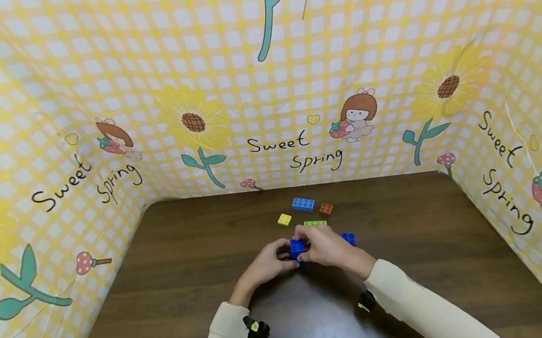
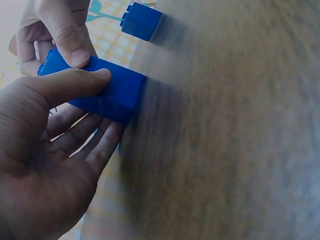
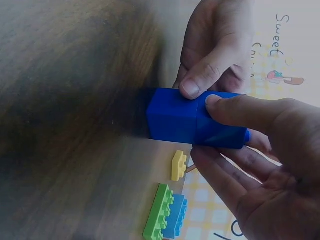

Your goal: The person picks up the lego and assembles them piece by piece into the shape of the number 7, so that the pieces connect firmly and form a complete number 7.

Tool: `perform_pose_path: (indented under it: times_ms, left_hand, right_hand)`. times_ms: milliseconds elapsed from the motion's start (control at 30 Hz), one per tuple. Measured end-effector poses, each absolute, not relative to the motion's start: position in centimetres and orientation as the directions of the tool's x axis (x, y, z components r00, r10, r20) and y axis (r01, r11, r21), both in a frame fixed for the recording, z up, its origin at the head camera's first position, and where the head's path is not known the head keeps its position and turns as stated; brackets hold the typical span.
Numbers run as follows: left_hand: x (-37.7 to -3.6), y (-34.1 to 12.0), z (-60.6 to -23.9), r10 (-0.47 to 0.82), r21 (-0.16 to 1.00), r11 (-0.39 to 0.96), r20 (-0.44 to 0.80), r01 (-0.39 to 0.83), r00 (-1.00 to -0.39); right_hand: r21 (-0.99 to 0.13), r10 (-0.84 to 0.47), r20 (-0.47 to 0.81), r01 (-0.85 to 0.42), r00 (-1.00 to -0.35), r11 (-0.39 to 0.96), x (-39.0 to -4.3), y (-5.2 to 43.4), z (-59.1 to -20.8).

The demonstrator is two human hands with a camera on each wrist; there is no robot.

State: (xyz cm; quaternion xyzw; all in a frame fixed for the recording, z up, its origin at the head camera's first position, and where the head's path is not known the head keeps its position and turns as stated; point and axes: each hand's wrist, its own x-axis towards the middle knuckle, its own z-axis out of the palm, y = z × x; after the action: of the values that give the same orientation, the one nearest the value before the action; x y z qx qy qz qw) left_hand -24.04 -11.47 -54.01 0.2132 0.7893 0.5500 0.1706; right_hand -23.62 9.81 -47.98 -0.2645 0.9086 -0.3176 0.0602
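Observation:
Both hands meet over the middle of the dark wooden table [image 1: 173,278] on a dark blue brick [image 1: 297,248]. My left hand [image 1: 274,261] holds the blue brick [image 2: 107,90] with its thumb on top and fingers beneath. My right hand [image 1: 320,245] pinches the same brick [image 3: 187,122] from the other side, thumb on top, fingers below. The brick looks like two blue blocks joined end to end. A second small dark blue brick [image 1: 349,238] lies just right of my right hand, seen too in the left wrist view as the blue brick [image 2: 141,21].
Behind the hands lie a yellow brick [image 1: 284,219], a light blue brick [image 1: 303,204], an orange-brown brick [image 1: 326,209] and a green brick [image 1: 315,223]. Yellow checked cloth walls [image 1: 262,82] enclose the table on three sides.

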Motion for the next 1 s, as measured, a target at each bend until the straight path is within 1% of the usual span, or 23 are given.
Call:
perform_pose_path:
  times_ms: [233, 533, 733, 900, 1000]
  left_hand:
    - [-24.11, -11.44, -53.81, 0.517, 0.942, 0.309, -0.049, 0.133, -0.855]
    - [-23.59, -11.5, -53.89, 0.517, 0.938, 0.319, -0.057, 0.131, -0.854]
    - [-23.62, -11.58, -53.88, 0.514, 0.94, 0.31, -0.04, 0.143, -0.857]
    - [-23.83, -11.55, -53.89, 0.512, 0.934, 0.326, -0.044, 0.147, -0.858]
    - [-23.92, -11.53, -53.66, 0.509, 0.931, 0.331, -0.038, 0.155, -0.86]
  right_hand:
    - [-0.586, -0.532, 0.072, -0.467, -0.844, 0.662, -23.59, 9.77, -47.87]
    - [-0.609, -0.53, 0.073, -0.459, -0.845, 0.647, -22.96, 9.66, -48.37]
    - [-0.588, -0.539, 0.087, -0.48, -0.838, 0.651, -22.8, 9.53, -48.32]
    - [-0.562, -0.557, 0.074, -0.496, -0.827, 0.662, -22.72, 9.65, -48.07]
    - [-0.553, -0.556, 0.093, -0.508, -0.826, 0.66, -22.7, 9.72, -47.95]
